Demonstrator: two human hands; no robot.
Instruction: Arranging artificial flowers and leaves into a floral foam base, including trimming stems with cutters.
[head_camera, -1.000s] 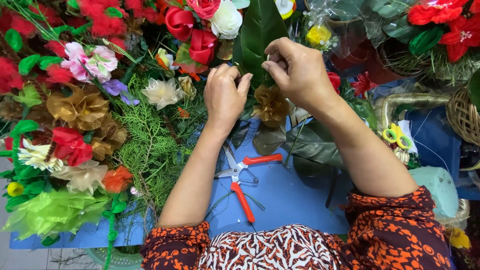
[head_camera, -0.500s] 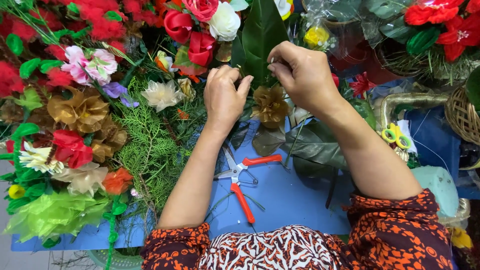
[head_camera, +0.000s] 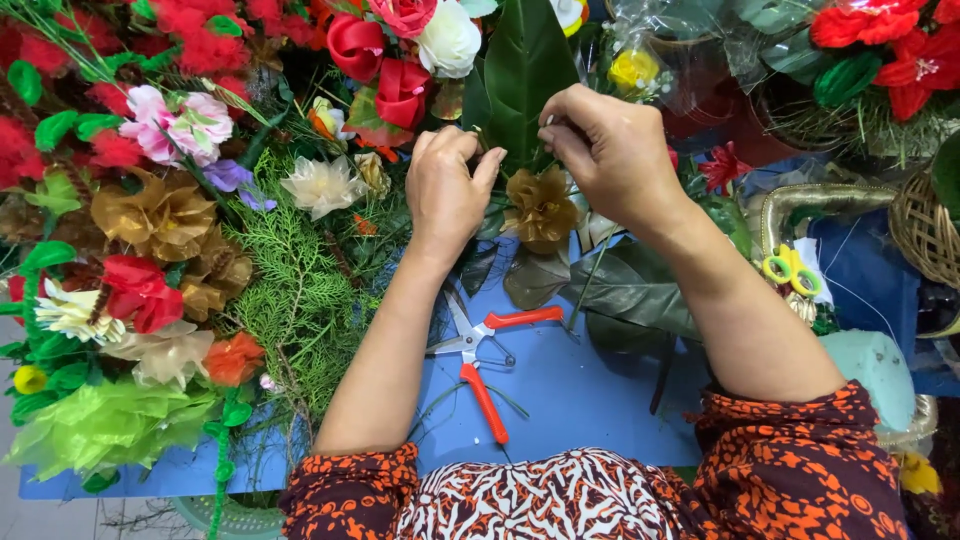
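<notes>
At the far left a heap of artificial blooms covers the blue tabletop (head_camera: 560, 400): red flowers (head_camera: 140, 292), a gold ribbon flower (head_camera: 155, 215), a pink flower (head_camera: 170, 125) and a bright green tulle bunch (head_camera: 100, 425), with feathery green fern sprigs (head_camera: 295, 290) lying just beside them. Next comes the left hand (head_camera: 445, 190), raised over the tabletop with its fingers curled in and the thumb tip pressed toward the base of a large dark green leaf (head_camera: 525, 60); its grip looks closed on something small at the leaf's foot, though what exactly it pinches is too small to tell. Below that forearm lie orange-handled shears (head_camera: 480, 350), blades open, handles pointing toward the person, untouched. The leaf stands nearly upright, its long axis running away from the person toward the top of the view, and it sits between the two hands, right at both sets of fingertips. A gold fabric flower (head_camera: 540, 205) hangs just under the meeting fingers. The right hand (head_camera: 610, 160) comes in from the other side, fingers bent and closed in a pinch at the same spot on the leaf's lower edge, about as near as the left. Flat dark leaves (head_camera: 630, 290) rest on the tabletop under that wrist, and further right stands a woven basket (head_camera: 925, 230).
</notes>
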